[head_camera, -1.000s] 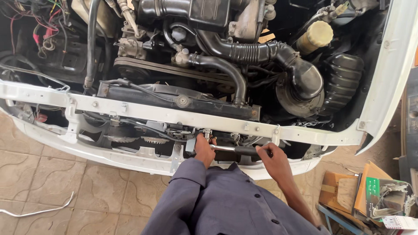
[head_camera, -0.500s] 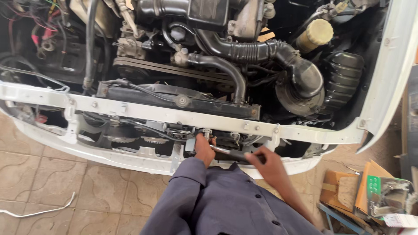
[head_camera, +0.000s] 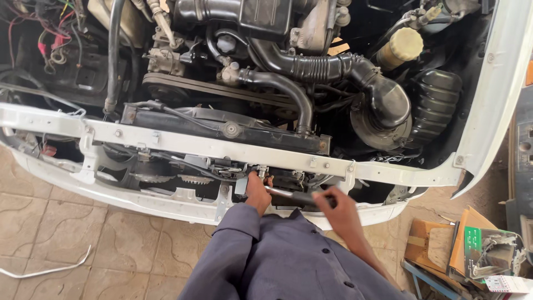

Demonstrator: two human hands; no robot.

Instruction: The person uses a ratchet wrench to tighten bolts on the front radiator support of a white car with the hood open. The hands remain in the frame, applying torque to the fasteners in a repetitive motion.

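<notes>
1. A floor of beige patterned stone tiles (head_camera: 50,233) carries everything below the car's front.
2. A thin, curved white strip (head_camera: 50,268) lies on the tiles at lower left.
3. Flat brown cardboard boxes (head_camera: 436,244) lie at lower right, beside a blue metal frame (head_camera: 427,280).

Head view, steeply down, near engine bay (head_camera: 266,83)

White crossmember (head_camera: 222,149), black air hose (head_camera: 327,68), grey-blue sleeve (head_camera: 233,244), yellowish reservoir cap (head_camera: 404,44), beige floor tiles (head_camera: 50,233)
</notes>
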